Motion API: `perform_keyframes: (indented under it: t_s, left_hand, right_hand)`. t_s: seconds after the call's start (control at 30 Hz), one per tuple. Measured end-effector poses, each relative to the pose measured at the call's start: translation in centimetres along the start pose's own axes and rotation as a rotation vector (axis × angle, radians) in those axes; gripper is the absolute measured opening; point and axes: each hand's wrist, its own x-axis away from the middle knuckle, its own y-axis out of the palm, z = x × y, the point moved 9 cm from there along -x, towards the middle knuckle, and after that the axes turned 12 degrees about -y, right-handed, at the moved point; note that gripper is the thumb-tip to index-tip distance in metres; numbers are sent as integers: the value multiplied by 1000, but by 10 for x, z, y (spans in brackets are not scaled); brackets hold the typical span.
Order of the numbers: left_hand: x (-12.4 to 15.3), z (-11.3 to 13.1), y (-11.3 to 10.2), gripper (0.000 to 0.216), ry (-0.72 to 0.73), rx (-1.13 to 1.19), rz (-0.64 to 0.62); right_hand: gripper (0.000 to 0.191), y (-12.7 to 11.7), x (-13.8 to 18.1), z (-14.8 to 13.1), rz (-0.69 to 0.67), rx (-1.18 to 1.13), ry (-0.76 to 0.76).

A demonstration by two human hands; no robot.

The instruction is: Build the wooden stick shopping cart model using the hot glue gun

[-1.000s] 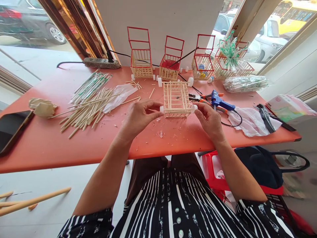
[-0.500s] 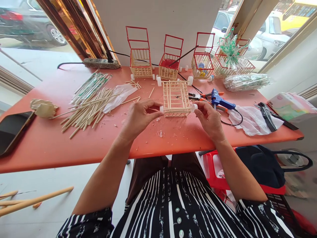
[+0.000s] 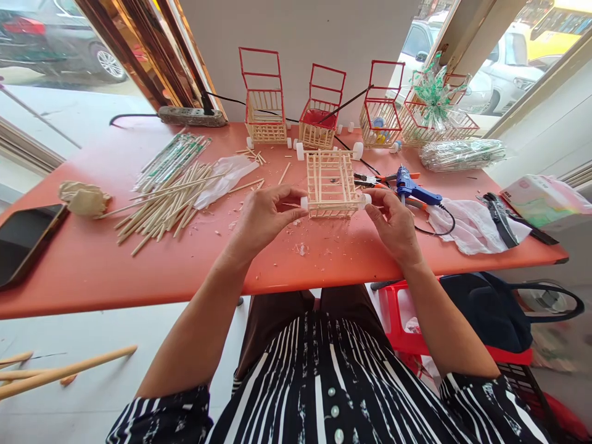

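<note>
A small cart frame of thin wooden sticks (image 3: pixel 331 185) is between my hands over the table, with white caps as wheels at its corners. My left hand (image 3: pixel 266 219) pinches the near left white wheel (image 3: pixel 304 203) between thumb and fingers. On the other side, my right hand (image 3: pixel 393 223) grips the near right white wheel (image 3: pixel 366 199). The two far wheels, one of them the far right wheel (image 3: pixel 357 150), stand free of my fingers. Just right of the frame lie a blue glue gun (image 3: pixel 411 186) and orange-handled pliers (image 3: pixel 383 179).
Red-trimmed stick carts (image 3: pixel 266 117) line the wall. Loose sticks (image 3: pixel 161 206), wrapped sticks (image 3: pixel 173 157) and a phone (image 3: pixel 30 237) lie on the left of the red table (image 3: pixel 222 271). A bundle in clear wrap (image 3: pixel 462 154) and a white cloth (image 3: pixel 467 228) are on the right.
Both hands keep their hold on the cart's near wheels. The whole view has shifted slightly; nothing on the table has visibly moved.
</note>
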Motion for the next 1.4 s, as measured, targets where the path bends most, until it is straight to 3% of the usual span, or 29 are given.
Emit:
perform_keyframes:
  t_s: [0.33, 1.07, 1.27, 1.4]
  left_hand:
    - [4, 16, -2, 36, 111, -38, 2]
    - [4, 14, -3, 22, 161, -52, 60]
    - [3, 12, -3, 26, 173, -64, 40]
    - [6, 17, -2, 41, 225, -93, 29]
  right_hand:
    - [53, 0, 1, -1, -7, -12, 14]
    - [41, 3, 2, 7, 10, -80, 22]
    - [41, 3, 1, 2, -1, -42, -11]
    - [52, -1, 0, -6, 8, 29, -90]
